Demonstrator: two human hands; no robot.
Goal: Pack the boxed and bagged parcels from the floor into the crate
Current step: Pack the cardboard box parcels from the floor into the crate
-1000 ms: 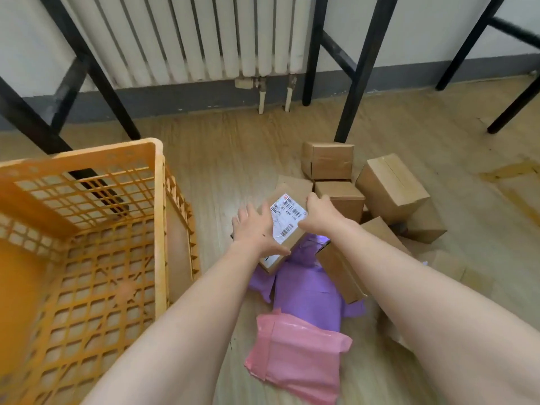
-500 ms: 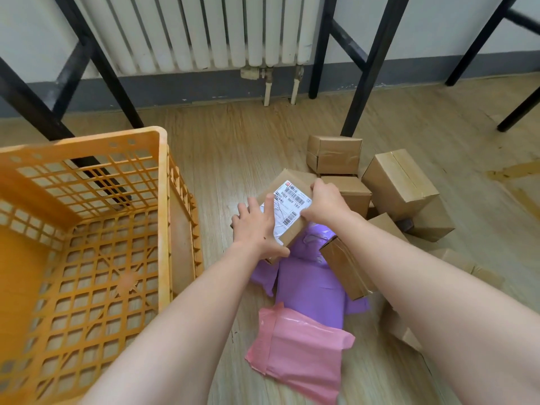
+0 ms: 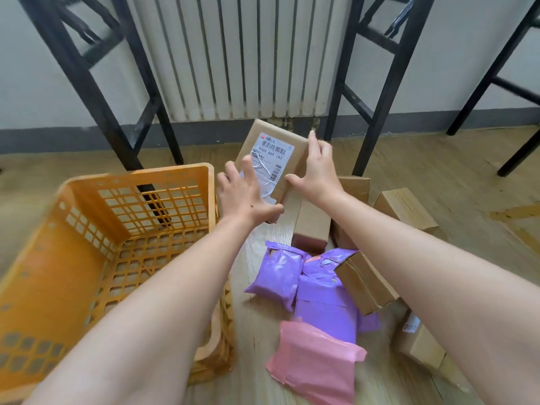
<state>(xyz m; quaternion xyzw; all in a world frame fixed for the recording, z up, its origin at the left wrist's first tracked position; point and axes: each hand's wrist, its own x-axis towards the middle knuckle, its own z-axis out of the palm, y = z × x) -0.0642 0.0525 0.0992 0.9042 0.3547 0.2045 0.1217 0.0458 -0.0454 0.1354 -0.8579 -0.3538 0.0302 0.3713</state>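
Observation:
A brown cardboard box (image 3: 295,147) with a white barcode label is up in the air, tilted, just right of the crate's far corner. My left hand (image 3: 244,197) grips its lower left end, fingers spread over the label and thumb under the edge. My right hand (image 3: 320,171) holds its right side between thumb and fingers. The orange plastic crate (image 3: 87,258) stands on the floor at the left. On the floor lie two purple bags (image 3: 277,276) (image 3: 324,305), a pink bag (image 3: 315,355) and several brown boxes (image 3: 311,223) (image 3: 365,282) (image 3: 406,209).
Black metal table legs (image 3: 380,106) stand behind the pile and behind the crate (image 3: 96,92). A white radiator (image 3: 233,54) hangs on the wall beyond. Another labelled box (image 3: 420,343) lies at the right under my forearm. The floor is light wood.
Both hands have lifted the labelled box off the pile and carried it up and slightly left, toward the crate's far corner. A box that it covered now shows beneath.

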